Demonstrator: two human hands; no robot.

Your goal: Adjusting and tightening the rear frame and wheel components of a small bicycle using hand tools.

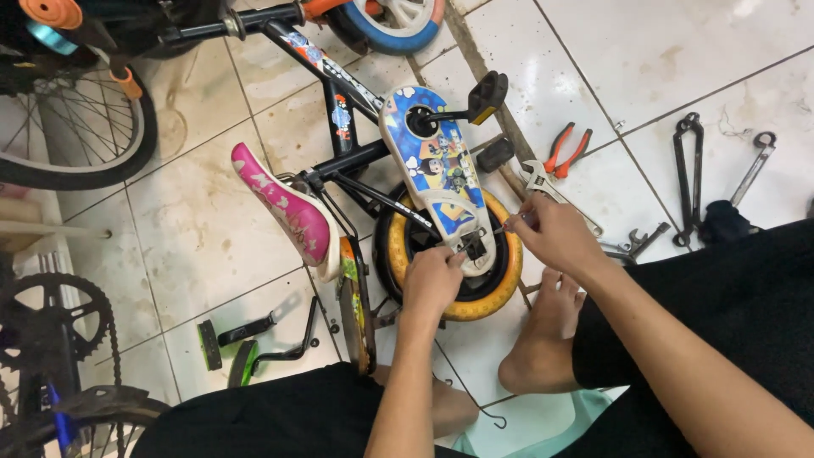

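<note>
A small child's bicycle point(373, 195) is seen lying on its side on the tiled floor point(661, 51), occupying the centre of the frame. The left hand point(431, 284) is placed at the lower end of the decorated chain guard point(434, 165), at the hub of the yellow-tyred rear wheel point(500, 288); its grip is closed narrowly at the axle, though what is pinched cannot be told. The right hand point(551, 233) is held just right of the same point, fingers closed on a small part too small to identify. The pink saddle point(284, 208) is noted left of centre, the black pedal point(486, 95) above the guard. To the right of the wheel, an adjustable spanner point(551, 191), orange-handled pliers point(566, 148) and further spanners point(687, 174) are laid on the floor. A detached training wheel point(242, 356) is recorded at lower left.
</note>
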